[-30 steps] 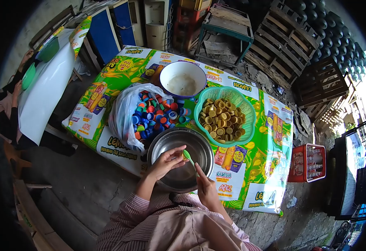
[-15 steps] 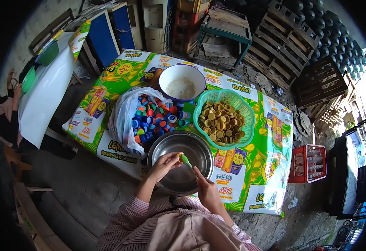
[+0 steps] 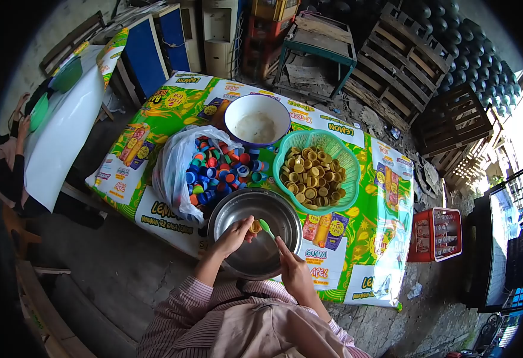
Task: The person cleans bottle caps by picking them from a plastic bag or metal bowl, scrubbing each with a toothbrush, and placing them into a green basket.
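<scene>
Over the steel basin (image 3: pixel 295 219), my left hand (image 3: pixel 231 238) pinches a yellow bottle cap (image 3: pixel 255 227) with its open side partly showing. My right hand (image 3: pixel 295 271) grips the handle of a small green spoon (image 3: pixel 265 226), whose tip is just right of the cap with a narrow gap between them. Right behind the basin, a mint-green basket (image 3: pixel 352 164) holds many similar yellow caps (image 3: pixel 312 179). A clear plastic bag (image 3: pixel 169 170) at the left spills blue, red and green caps (image 3: pixel 220 170) onto the table.
A white enamel bowl (image 3: pixel 233 111) with some pale residue stands at the table's back. A patterned plastic cover (image 3: pixel 363 238) drapes the table. A red crate (image 3: pixel 434 234) is on the floor at right. Another person's hands (image 3: pixel 21 119) touch a green basin (image 3: pixel 39 112) far left.
The spoon tip, earlier at the cap, is now slightly apart from it. My left hand has turned the cap a little. The whole view has shifted slightly.
</scene>
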`<move>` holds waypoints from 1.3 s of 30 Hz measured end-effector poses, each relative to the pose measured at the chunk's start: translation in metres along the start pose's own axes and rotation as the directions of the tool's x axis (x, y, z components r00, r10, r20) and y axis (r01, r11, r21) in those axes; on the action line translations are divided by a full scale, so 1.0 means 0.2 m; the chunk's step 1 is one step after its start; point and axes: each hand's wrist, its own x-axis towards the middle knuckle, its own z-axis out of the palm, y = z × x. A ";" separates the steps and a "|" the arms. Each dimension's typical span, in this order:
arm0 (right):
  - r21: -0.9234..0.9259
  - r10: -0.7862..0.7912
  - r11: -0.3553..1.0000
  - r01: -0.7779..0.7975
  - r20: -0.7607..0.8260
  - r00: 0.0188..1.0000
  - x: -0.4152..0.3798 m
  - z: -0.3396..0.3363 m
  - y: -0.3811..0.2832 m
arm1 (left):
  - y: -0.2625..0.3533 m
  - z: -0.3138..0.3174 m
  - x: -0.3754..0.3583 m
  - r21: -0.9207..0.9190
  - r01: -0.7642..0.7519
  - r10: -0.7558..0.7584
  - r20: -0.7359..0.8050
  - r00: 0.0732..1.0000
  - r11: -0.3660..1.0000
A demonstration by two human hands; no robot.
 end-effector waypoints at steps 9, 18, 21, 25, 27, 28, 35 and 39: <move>-0.109 -0.019 0.994 0.022 0.035 0.999 -0.05 0.04 -0.02 | -0.03 -0.03 0.01 -0.004 0.065 -0.064 0.051 0.997 0.998; -0.231 -0.036 0.972 0.035 -0.002 0.999 -0.07 0.04 0.02 | -0.05 -0.04 0.02 0.330 -0.084 0.075 0.039 0.996 0.940; -0.121 -0.015 0.993 0.009 -0.045 0.999 -0.06 0.01 0.02 | 0.01 0.00 -0.02 0.450 -0.219 0.255 -0.021 0.967 0.866; -0.001 0.016 1.000 -0.016 -0.087 0.996 -0.08 -0.08 0.00 | 0.10 0.03 -0.09 0.762 -0.437 0.650 0.027 0.760 0.479; 0.036 0.094 0.995 -0.090 -0.100 0.991 -0.11 -0.13 -0.05 | 0.19 0.04 -0.15 0.737 -0.431 0.611 0.031 0.791 0.522; 0.034 0.059 0.998 -0.055 -0.134 0.989 -0.11 -0.13 -0.05 | 0.24 0.05 -0.17 0.676 -0.479 0.591 0.079 0.803 0.560; -0.162 0.046 0.985 -0.058 -0.076 0.996 -0.14 -0.10 -0.03 | 0.25 0.06 -0.16 0.732 -0.456 0.399 0.270 0.876 0.506; -0.161 -0.072 0.986 0.034 -0.239 0.968 -0.15 -0.15 -0.13 | 0.30 0.09 -0.17 0.593 -0.649 0.630 0.283 0.723 0.478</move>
